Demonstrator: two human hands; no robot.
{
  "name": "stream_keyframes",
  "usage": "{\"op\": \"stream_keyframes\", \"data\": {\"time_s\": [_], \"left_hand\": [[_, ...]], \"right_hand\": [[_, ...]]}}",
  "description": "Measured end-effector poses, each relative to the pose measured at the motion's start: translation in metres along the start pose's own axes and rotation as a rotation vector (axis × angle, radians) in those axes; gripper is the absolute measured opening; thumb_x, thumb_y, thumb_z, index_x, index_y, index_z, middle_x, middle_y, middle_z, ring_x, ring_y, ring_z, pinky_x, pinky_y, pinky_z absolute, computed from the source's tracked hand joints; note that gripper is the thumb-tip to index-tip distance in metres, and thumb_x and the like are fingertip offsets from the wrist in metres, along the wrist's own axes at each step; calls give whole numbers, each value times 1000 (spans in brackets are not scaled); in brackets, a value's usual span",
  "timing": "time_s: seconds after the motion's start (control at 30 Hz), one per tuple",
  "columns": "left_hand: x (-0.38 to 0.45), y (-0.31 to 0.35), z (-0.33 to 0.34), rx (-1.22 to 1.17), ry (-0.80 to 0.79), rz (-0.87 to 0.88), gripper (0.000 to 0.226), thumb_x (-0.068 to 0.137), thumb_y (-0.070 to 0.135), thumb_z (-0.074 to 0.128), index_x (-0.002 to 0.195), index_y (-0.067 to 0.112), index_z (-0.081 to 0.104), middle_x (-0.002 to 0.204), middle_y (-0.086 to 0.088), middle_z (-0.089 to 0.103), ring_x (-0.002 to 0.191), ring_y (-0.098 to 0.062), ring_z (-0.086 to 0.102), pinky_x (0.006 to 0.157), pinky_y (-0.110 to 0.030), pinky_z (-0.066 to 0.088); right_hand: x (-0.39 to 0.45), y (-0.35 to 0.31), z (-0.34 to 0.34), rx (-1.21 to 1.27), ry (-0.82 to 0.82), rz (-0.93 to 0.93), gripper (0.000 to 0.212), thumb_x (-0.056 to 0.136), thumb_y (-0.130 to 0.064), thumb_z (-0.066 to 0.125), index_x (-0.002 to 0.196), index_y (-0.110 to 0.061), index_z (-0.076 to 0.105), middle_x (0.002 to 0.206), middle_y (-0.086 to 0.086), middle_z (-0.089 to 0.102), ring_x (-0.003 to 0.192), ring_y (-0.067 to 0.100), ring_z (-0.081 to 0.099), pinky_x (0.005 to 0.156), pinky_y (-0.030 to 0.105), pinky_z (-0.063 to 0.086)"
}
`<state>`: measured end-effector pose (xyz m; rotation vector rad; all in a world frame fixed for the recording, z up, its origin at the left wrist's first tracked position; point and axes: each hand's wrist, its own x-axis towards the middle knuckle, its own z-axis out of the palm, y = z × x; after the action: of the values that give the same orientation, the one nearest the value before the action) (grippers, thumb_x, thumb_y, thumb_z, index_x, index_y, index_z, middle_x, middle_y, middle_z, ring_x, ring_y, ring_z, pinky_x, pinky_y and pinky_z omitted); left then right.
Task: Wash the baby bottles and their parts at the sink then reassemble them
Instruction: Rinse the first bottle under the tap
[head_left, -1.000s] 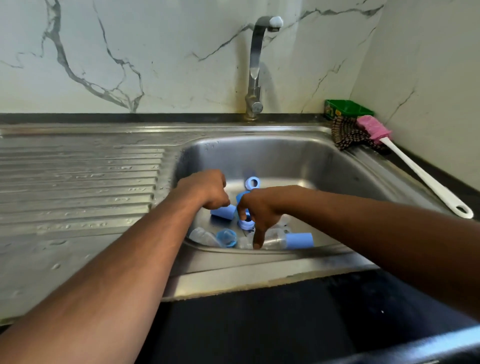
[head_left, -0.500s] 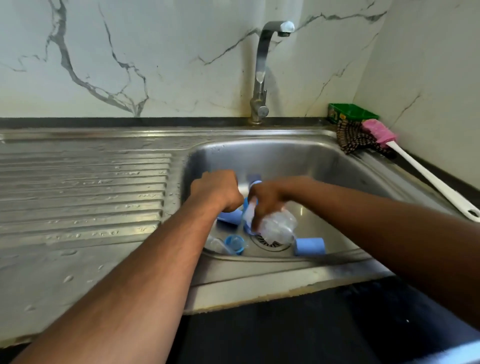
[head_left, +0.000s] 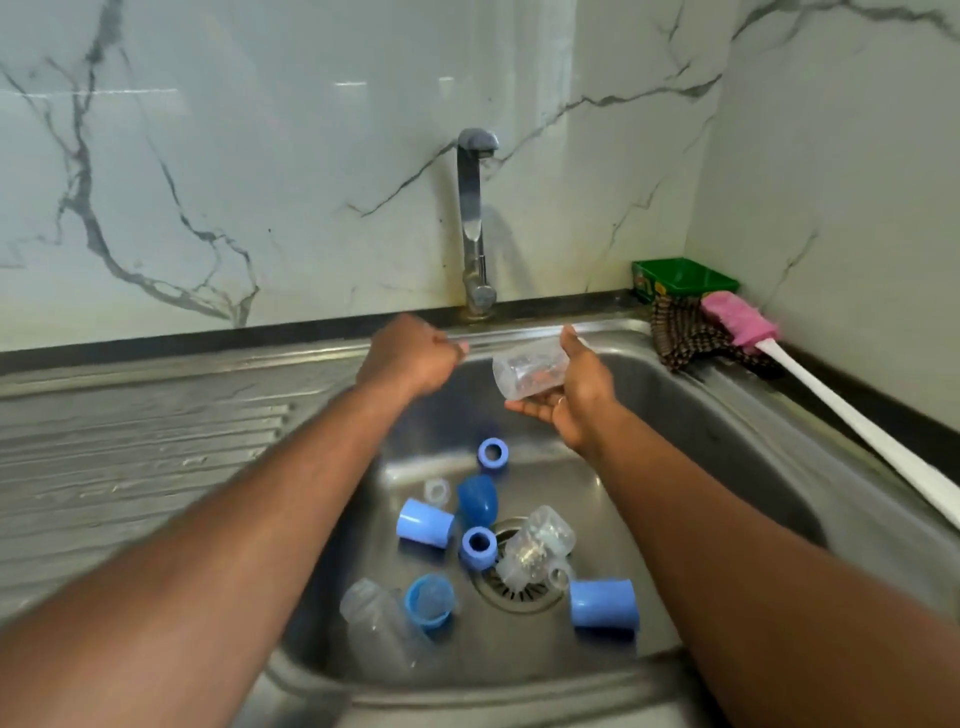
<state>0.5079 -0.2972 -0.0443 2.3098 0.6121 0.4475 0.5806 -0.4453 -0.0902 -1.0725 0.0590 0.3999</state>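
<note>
bottle parts (head_left: 423, 522) crowd the sink (head_left: 701, 415) floor around the drain (head_left: 519, 590); the tap (head_left: 471, 223) stands just behind my hands, the ridged drainboard (head_left: 130, 457) lies bare on my left.

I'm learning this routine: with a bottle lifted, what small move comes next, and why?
Probably turn on the tap with the left hand: that hand is close below it, no water runs, and the right hand holds the clear bottle up over the sink.
</note>
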Motion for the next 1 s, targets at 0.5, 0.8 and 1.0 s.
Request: {"op": "stream_keyframes", "data": {"time_s": [0.5,0.8,1.0], "left_hand": [[98,69,43,-145,226,-53,38,96,39,62,111,5,68,109,-8,70,91,-29,70,71,-31,52],[92,54,31,-387,-51,-150,33,101,33,55,116,5,64,104,-19,69,65,-27,65,51,-34,55],[67,20,31,-397,-114,-113,40,104,33,44,138,11,48,100,-9,63,78,-22,59,69,-33,51]], "right_hand": [[4,9,6,-248,-137,-41,31,95,-47,60,99,-17,54,98,13,62,81,29,66,46,40,59],[-11,14,21,-232,-255,-12,42,92,-46,63,121,-17,53,120,16,62,107,40,63,70,54,60],[-8,19,24,-296,-310,-54,38,92,-43,66,122,-23,54,115,10,66,103,33,67,72,50,60]]}}
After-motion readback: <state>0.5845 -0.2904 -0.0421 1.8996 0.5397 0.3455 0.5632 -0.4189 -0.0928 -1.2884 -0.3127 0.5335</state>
